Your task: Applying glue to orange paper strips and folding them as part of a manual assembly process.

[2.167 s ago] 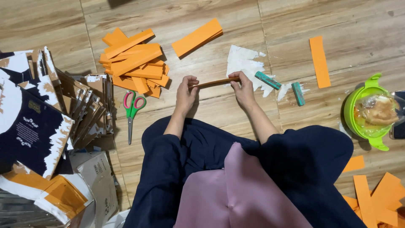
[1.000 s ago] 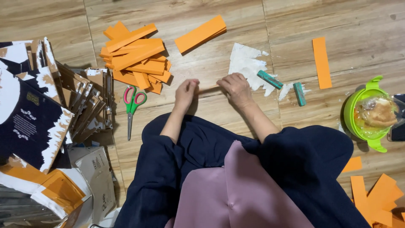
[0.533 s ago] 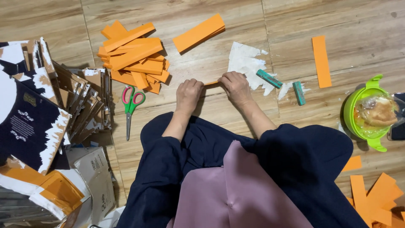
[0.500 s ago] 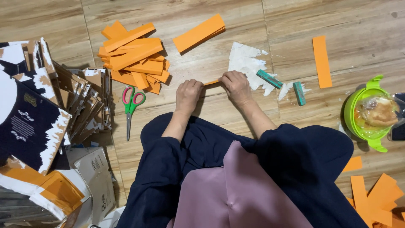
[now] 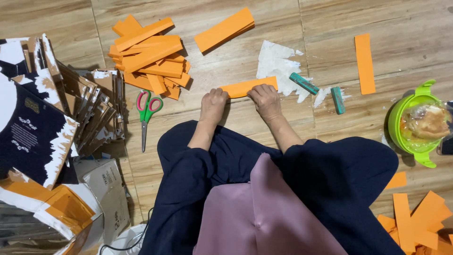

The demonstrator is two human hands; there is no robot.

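On the wooden floor [image 5: 283, 123], both hands pressing an orange paper strip [image 5: 247, 86], left hand [image 5: 213, 101], right hand [image 5: 265, 100], green lidded pot [image 5: 415, 123] holding food.

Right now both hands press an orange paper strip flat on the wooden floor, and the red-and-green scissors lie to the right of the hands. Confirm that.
Not quite. The head view shows the left hand and right hand pressing the orange paper strip on the wooden floor, but the red-and-green scissors lie to the left of the hands, below the pile of orange strips.
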